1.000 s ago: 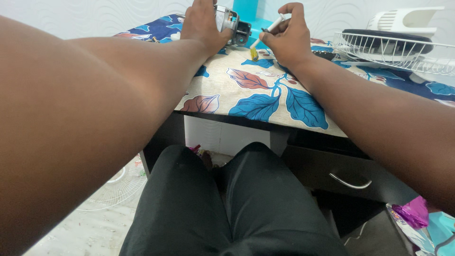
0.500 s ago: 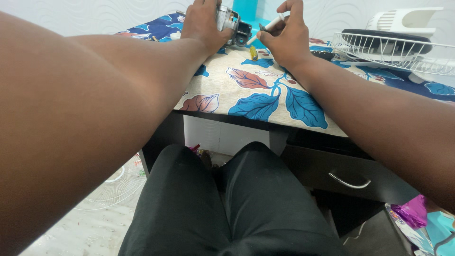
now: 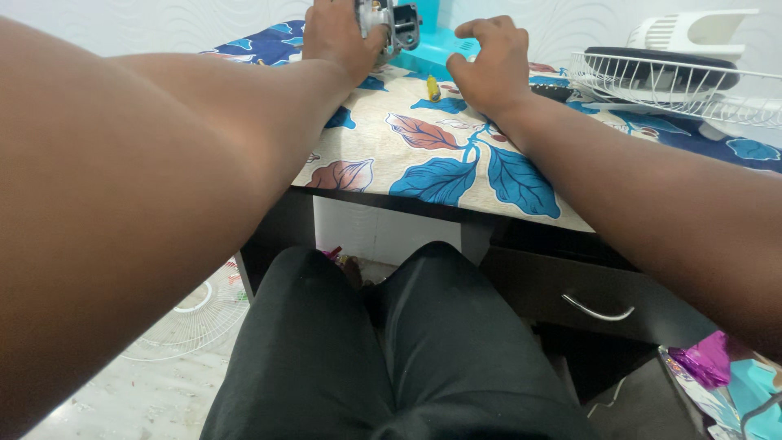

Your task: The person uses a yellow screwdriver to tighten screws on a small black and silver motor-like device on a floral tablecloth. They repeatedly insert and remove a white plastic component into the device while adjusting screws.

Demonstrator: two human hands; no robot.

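Since half a second earlier, the white tool was gone from the right hand [image 3: 489, 61], which had dropped onto the tabletop [image 3: 423, 163] with curled, empty fingers. Left hand [image 3: 338, 37] kept its grip clenched around the small grey motor part [image 3: 389, 20], held up off the cloth. Just right of that grip sat a teal box [image 3: 436, 53]; a little yellow piece [image 3: 433, 88] lay below it. Honestly, a one-handed hold could let the part slip and knock that piece away.

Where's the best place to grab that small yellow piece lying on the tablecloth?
Pinch the small yellow piece across its narrow middle, from above. It lies flat and alone on the tablecloth, just left of the right hand, so its sides look free.
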